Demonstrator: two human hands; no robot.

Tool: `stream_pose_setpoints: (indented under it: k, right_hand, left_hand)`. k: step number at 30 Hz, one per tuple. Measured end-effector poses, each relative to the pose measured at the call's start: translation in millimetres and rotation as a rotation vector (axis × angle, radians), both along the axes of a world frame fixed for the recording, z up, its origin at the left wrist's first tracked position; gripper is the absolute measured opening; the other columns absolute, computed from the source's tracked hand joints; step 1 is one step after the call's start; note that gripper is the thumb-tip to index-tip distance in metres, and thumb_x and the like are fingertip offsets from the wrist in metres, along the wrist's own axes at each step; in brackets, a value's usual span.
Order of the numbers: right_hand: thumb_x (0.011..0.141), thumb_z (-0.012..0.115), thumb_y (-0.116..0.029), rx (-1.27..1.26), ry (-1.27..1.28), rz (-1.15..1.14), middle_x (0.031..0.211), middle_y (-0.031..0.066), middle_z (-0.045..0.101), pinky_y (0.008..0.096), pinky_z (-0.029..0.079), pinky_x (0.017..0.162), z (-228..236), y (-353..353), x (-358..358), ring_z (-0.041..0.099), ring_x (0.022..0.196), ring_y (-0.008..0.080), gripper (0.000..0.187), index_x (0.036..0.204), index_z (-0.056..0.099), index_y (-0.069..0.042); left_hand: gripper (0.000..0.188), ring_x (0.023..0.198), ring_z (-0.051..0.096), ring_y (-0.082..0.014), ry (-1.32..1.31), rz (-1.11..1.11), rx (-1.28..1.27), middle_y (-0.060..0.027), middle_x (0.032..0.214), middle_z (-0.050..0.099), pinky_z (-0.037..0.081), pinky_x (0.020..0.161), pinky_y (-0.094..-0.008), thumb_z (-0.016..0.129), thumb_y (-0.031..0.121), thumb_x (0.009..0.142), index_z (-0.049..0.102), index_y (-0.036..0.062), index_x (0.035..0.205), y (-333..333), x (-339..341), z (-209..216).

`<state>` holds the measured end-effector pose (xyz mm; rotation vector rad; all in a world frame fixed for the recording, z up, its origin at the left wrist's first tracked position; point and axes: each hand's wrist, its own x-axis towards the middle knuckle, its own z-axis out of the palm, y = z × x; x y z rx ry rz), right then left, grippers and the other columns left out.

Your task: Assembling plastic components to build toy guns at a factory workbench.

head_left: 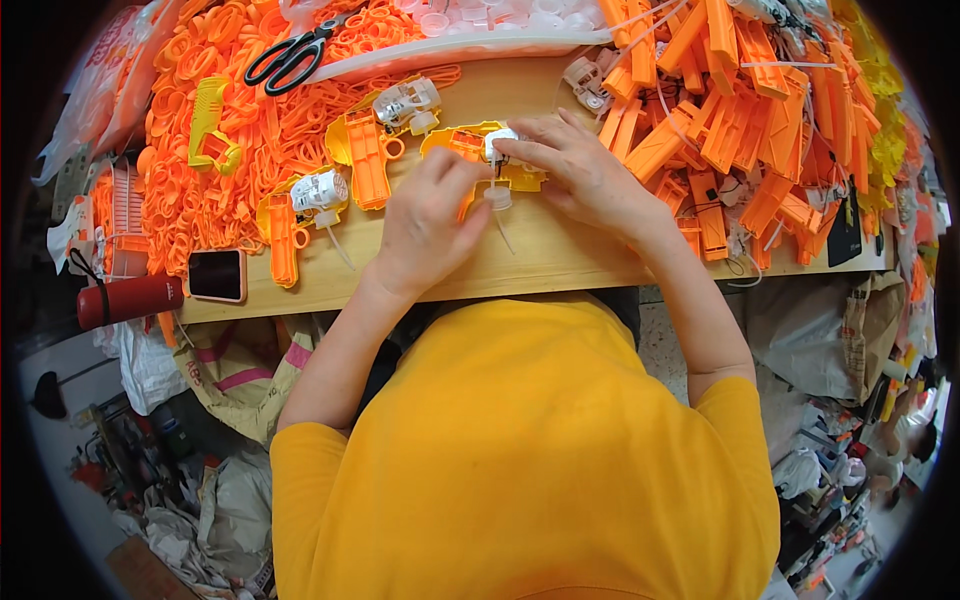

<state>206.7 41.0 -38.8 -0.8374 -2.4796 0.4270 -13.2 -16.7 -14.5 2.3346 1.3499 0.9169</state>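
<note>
1. While the person leans over the wooden desk (560, 262), both hands meet at one toy part: a yellow shell (478, 140) with a white pump piece (498, 150) sitting in it, near the middle of the desk and just in front of the chest.
2. The right hand (580, 170) comes from the right side, and its fingers are pinched together on the top of the white pump piece.
3. The left hand (428, 225) comes from below and lies over the lower left part of the yellow shell. Its fingers are curled, but I cannot tell whether they really clamp the shell or only press on it.
4. A thin white tube (503, 230) hangs from the pump piece and points down toward the person, so the long axis runs from far to near, between the two hands.
5. The right hand is nearer to the pump piece; the left hand is nearer to the tube end.
6. Two similar assembled pieces (320, 195) lie to the left, near a pile of orange rings (220, 150); black scissors (290, 55) and orange bars (740, 120) lie further away.
</note>
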Motion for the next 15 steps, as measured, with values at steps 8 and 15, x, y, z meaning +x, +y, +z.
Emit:
stream_pose_setpoints:
  k: [8, 15]
  right_hand:
    - [0.068, 0.066, 0.007, -0.024, 0.014, 0.003, 0.128, 0.0122, 0.053, 0.0454, 0.035, 0.107, -0.9, -0.3, -1.0, 0.050, 0.119, 0.0298, 0.067, 0.129, 0.054, -0.017]
    - [0.066, 0.065, 0.009, -0.048, 0.041, 0.005, 0.126, 0.0122, 0.054, 0.0394, 0.044, 0.099, -0.1, 2.1, -0.6, 0.051, 0.117, 0.0308, 0.066, 0.127, 0.056, -0.017]
  left_hand:
    - [0.021, 0.074, 0.058, -0.0262, 0.113, -0.015, 0.050, -0.0083, 0.083, 0.055, 0.048, 0.065, -0.0371, 0.071, 0.006, 0.071, 0.063, 0.0074, 0.091, -2.8, 7.7, -13.5]
    - [0.023, 0.061, 0.050, -0.0035, -0.445, 0.041, -0.642, 0.0017, 0.084, 0.065, 0.042, 0.055, -0.0198, 0.069, 0.012, 0.085, 0.065, 0.0032, 0.106, 4.6, 3.6, -3.1]
